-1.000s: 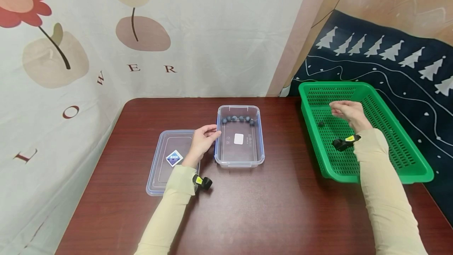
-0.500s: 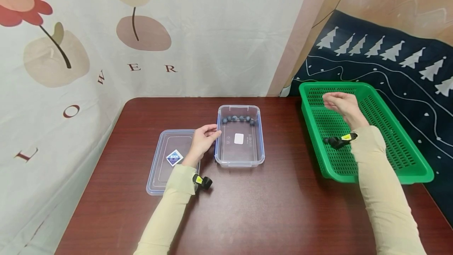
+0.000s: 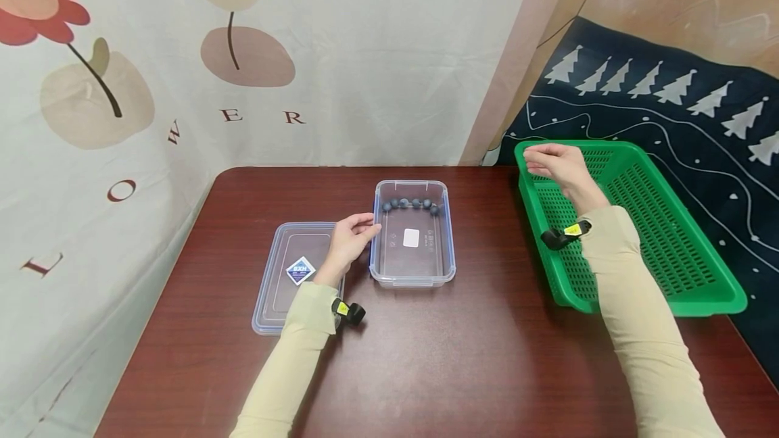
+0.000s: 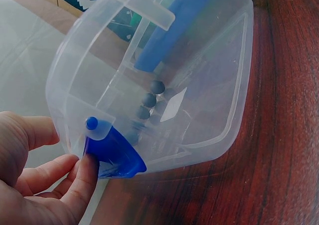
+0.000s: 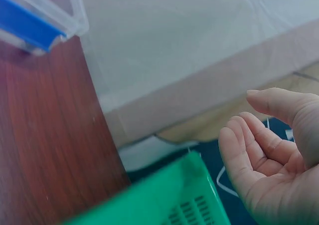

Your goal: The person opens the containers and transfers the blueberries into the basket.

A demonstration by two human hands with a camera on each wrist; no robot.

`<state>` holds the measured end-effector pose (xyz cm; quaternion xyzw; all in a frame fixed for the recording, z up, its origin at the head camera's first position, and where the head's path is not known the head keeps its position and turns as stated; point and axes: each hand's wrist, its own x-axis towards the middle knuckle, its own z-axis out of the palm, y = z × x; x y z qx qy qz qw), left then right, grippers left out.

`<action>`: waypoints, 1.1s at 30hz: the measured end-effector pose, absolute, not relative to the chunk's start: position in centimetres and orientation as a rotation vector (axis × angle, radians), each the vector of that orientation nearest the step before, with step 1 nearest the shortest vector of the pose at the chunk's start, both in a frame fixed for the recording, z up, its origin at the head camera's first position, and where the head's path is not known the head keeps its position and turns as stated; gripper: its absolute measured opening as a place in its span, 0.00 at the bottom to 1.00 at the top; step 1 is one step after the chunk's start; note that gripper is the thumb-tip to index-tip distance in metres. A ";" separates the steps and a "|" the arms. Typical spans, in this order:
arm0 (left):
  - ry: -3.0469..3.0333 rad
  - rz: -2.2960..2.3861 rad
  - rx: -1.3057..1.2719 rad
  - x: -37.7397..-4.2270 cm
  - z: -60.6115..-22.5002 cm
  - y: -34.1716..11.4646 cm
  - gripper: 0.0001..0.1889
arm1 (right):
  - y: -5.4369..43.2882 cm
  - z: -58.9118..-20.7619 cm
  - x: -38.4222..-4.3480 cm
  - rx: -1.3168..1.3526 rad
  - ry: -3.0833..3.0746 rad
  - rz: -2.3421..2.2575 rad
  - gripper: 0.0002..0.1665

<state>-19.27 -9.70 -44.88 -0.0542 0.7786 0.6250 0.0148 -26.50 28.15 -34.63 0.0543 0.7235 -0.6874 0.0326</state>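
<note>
The left hand point(image 3: 348, 243) rests its fingers on the clear box point(image 3: 412, 235). The right hand point(image 3: 556, 162), at 2 o'clock over the green basket point(image 3: 669, 249), has loosely curled fingers; I cannot tell if it holds a berry. A berry could drop and roll.

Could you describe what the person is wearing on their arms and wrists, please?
Both arms are covered by long, pale beige sleeves reaching the wrists. Each wrist carries a small black camera with a yellow label: one at the left hand, one at the right hand. Both hands are bare.
</note>
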 end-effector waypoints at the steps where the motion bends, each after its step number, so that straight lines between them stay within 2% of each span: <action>1: 2.423 1.948 -0.168 -19.3 -44.9 -9.7 0.17 | 27.8 -34.6 -26.6 0.159 2.221 -2.122 0.04; 21: 2.411 1.967 -0.159 -19.4 -45.1 -9.7 0.17 | 20.3 -34.8 -27.8 -0.003 2.163 -2.127 0.03; 28: 2.420 1.953 -0.155 -19.4 -45.1 -9.7 0.18 | 17.9 -35.3 -27.9 -0.015 2.217 -2.026 0.17; 33: 2.405 1.974 -0.158 -19.4 -45.2 -9.7 0.17 | 16.2 -35.6 -27.8 -0.053 2.234 -1.966 0.20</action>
